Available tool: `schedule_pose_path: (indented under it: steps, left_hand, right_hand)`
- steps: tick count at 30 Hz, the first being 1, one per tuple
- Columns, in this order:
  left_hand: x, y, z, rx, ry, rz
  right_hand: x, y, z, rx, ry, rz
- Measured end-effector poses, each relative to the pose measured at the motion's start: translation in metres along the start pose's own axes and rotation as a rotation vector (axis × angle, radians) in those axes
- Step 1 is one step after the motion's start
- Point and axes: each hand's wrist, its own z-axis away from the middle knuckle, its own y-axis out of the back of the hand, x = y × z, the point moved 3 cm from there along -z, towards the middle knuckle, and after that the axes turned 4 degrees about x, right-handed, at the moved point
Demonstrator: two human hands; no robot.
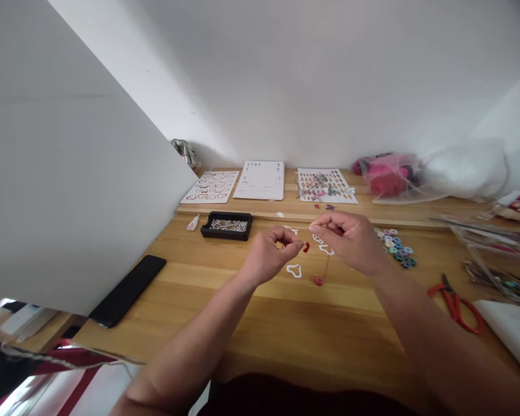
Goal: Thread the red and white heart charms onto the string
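Observation:
My left hand pinches a small piece whose red end sticks out past the fingertips. My right hand is closed in a pinch on a thin thread that stretches toward the left hand. From beneath the right hand an orange-red thread runs down to a small red bobbin. I cannot tell whether the bobbin hangs or rests on the wood. White curved cutouts, such as a heart-like outline and another outline, lie under and between the hands.
A black tray of small beads and a small white bottle sit left. Colourful bobbins and red-handled snippers lie right. Printed sheets rest on the back ledge. A black phone lies by the grey partition.

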Motion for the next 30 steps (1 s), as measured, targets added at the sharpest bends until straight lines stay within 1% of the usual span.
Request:
schedule_pose_path:
  steps: [2, 5, 7, 10, 11, 13, 15, 17, 20, 22, 25, 28, 30]
  left_hand:
    - [0.007, 0.002, -0.005, -0.043, 0.001, 0.018]
    - [0.014, 0.005, -0.015, -0.066, 0.019, 0.091]
    - [0.017, 0.005, -0.023, -0.059, 0.039, 0.171]
    - [0.022, 0.004, -0.035, -0.027, 0.055, 0.309]
    - [0.023, 0.004, -0.038, -0.015, 0.057, 0.349]
    - [0.025, 0.004, -0.043, -0.009, 0.058, 0.405]
    - [0.027, 0.004, -0.046, -0.003, 0.055, 0.435]
    - [0.028, 0.006, -0.049, 0.03, 0.046, 0.449]
    - [0.028, 0.008, -0.052, 0.129, 0.022, 0.471]
    - [0.028, 0.009, -0.053, 0.189, -0.002, 0.48]
    - [0.024, 0.01, -0.053, 0.24, -0.04, 0.457]
    - [0.018, 0.01, -0.054, 0.255, -0.064, 0.428]
    - [0.014, 0.011, -0.054, 0.258, -0.089, 0.39]
  right_hand:
    - [0.004, 0.0, -0.007, 0.007, -0.024, -0.07]
    - [0.009, -0.002, -0.016, 0.004, -0.089, -0.216]
    - [0.011, -0.005, -0.022, 0.018, -0.157, -0.371]
    - [0.013, -0.012, -0.029, 0.044, -0.286, -0.668]
    - [0.013, -0.015, -0.032, 0.037, -0.331, -0.766]
    - [0.012, -0.022, -0.036, -0.016, -0.414, -0.92]
    - [0.01, -0.027, -0.038, -0.073, -0.454, -0.995]
    - [0.009, -0.03, -0.04, -0.087, -0.446, -1.009]
    - [0.006, -0.035, -0.039, -0.06, -0.415, -1.002]
    - [0.005, -0.039, -0.037, -0.042, -0.393, -0.977]
    - [0.004, -0.047, -0.032, -0.017, -0.345, -0.909]
    - [0.001, -0.051, -0.027, -0.011, -0.275, -0.784]
    - [-0.004, -0.048, -0.022, 0.013, -0.176, -0.622]
